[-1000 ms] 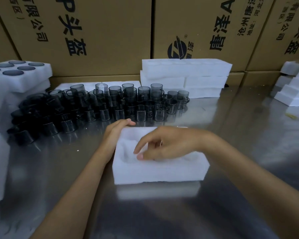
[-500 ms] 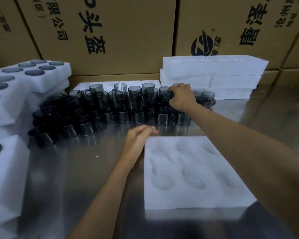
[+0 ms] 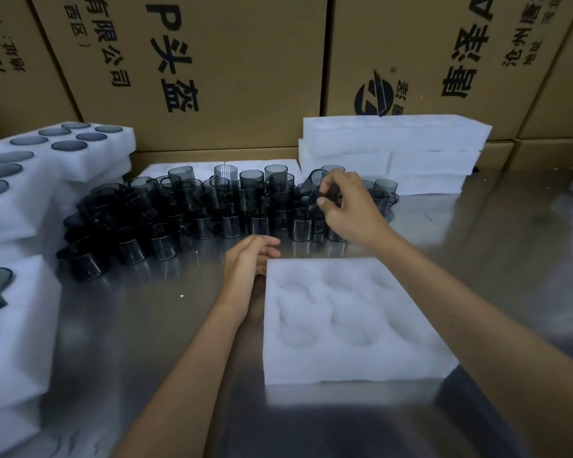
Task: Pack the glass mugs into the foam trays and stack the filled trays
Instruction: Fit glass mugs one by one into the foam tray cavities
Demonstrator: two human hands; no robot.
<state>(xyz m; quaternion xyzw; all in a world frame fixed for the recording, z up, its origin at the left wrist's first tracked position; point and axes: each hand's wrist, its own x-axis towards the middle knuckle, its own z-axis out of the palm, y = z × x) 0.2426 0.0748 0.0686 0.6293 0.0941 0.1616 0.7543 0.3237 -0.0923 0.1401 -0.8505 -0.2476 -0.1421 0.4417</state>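
Here a smoky glass mug (image 3: 315, 188) tilts above the crowd of mugs (image 3: 192, 213) on the steel tabletop (image 3: 477, 246), pinched by the right hand (image 3: 348, 206). The left hand (image 3: 250, 259), fingers loosely curled, rests against the empty foam tray (image 3: 351, 325).

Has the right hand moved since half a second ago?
Yes. The right hand has lifted a glass mug clear of the mug cluster.

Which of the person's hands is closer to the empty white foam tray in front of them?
Left. The left hand rests against the empty white foam tray's far left corner; the right hand is beyond it, gripping a smoky glass mug.
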